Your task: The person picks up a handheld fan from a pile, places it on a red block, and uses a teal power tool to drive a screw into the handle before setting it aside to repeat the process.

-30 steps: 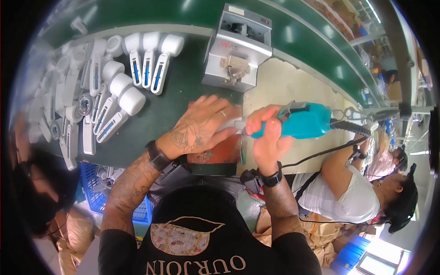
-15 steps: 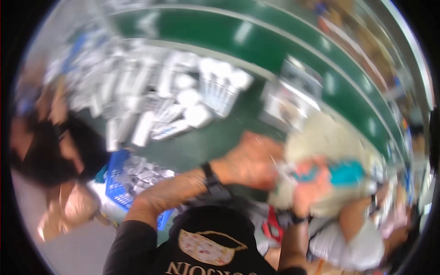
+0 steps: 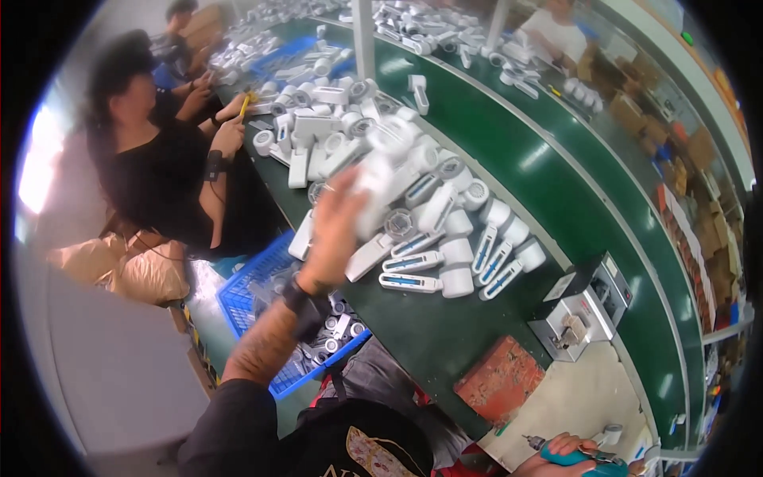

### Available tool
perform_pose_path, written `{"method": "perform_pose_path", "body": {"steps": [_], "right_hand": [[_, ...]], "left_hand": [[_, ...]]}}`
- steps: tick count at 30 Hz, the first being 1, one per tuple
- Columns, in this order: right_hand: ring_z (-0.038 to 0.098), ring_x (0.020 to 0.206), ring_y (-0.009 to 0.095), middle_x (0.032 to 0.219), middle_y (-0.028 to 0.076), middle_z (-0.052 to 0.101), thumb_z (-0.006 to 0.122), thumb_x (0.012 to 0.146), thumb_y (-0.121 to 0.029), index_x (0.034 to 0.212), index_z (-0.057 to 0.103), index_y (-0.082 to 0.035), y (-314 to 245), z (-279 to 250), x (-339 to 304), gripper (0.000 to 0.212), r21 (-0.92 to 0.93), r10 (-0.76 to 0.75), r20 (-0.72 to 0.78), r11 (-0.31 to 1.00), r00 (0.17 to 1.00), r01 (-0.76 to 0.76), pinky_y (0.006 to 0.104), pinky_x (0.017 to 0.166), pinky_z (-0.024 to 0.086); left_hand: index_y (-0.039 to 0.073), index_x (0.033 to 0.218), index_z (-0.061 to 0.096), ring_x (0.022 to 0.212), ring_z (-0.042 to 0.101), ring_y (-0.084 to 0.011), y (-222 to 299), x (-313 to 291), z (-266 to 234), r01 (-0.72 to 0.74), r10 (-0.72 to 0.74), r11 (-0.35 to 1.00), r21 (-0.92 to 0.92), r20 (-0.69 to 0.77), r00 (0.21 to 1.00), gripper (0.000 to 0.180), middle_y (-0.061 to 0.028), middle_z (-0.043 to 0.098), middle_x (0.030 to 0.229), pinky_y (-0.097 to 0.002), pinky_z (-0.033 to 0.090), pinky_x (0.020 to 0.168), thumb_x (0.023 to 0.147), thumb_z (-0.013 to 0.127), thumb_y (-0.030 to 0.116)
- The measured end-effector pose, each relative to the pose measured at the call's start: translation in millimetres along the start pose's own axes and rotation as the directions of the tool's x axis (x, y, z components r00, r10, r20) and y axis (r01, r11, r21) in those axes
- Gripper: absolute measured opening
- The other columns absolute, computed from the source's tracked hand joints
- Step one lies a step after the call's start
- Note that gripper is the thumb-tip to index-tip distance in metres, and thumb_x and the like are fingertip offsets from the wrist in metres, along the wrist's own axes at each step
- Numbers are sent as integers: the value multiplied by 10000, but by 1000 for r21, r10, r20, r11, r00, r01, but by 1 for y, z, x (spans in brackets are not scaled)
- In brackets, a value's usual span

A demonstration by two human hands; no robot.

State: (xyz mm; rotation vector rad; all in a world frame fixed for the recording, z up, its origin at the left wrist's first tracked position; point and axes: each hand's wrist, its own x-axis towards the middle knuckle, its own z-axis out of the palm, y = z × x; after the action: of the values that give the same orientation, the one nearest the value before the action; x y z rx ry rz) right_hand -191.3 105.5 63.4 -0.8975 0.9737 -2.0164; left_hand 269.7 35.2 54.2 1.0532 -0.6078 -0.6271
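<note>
Against left fingers [image 3: 340,189], white handpiece [image 3: 377,181]

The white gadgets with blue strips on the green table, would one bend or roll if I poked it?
A white gadget would probably stay stiff: its straight handle looks like hard plastic. It might rock, not roll far, because a round head joins that long handle.

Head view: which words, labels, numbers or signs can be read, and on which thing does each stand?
Black shirt: large pale letters, cut by the lower edge; I do not copy them.
Grey machine: red marking and pale label, too small to read.
Teal power tool, white devices: I can read nothing on them.
</note>
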Motion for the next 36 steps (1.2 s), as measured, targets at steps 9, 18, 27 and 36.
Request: {"method": "perform_pose_path", "body": {"steps": [9, 18, 27, 36], "right_hand": [[508, 716, 246, 811, 109, 529, 537, 1002, -349, 1078, 552, -26, 41, -41, -15, 333, -461, -28, 64, 886, 998, 55, 395, 744, 478], [537, 682, 251, 811, 135, 544, 458, 1063, -236, 1017, 523, 13, 24, -59, 7, 261, -389, 376, 222, 880, 900, -273, 355, 640, 491], [508, 649, 226, 744, 110, 489, 448, 1091, -410, 1042, 498, 21, 16, 24, -19, 437, -310, 79, 130, 950, 988, -35, 326, 604, 449], [508, 648, 146, 718, 32, 528, 618, 999, -567, 1165, 562, -37, 28, -22, -16, 558, -195, 35, 65, 981, 997, -22, 292, 603, 426]], "left_hand": [[-63, 1373, 513, 1068, 675, -221, 26, 155, -154, -169, 197, 979, 113, -314, 929, 431, -135, 647, 1213, -371, 610, 883, 1024, 603, 173], [-99, 1291, 607, 955, 734, -234, -22, 312, -242, 4, 294, 804, 594, -403, 867, 548, -175, 703, 1121, -352, 647, 731, 942, 718, 309], [-22, 1161, 745, 985, 743, -316, 16, 295, -178, 138, 119, 636, 759, -274, 954, 761, -206, 743, 1031, -390, 526, 943, 925, 592, 685], [24, 947, 768, 921, 693, -298, 17, 228, -108, -74, 302, 375, 924, -47, 952, 429, -150, 746, 951, -436, 506, 830, 1007, 578, 405]]}}
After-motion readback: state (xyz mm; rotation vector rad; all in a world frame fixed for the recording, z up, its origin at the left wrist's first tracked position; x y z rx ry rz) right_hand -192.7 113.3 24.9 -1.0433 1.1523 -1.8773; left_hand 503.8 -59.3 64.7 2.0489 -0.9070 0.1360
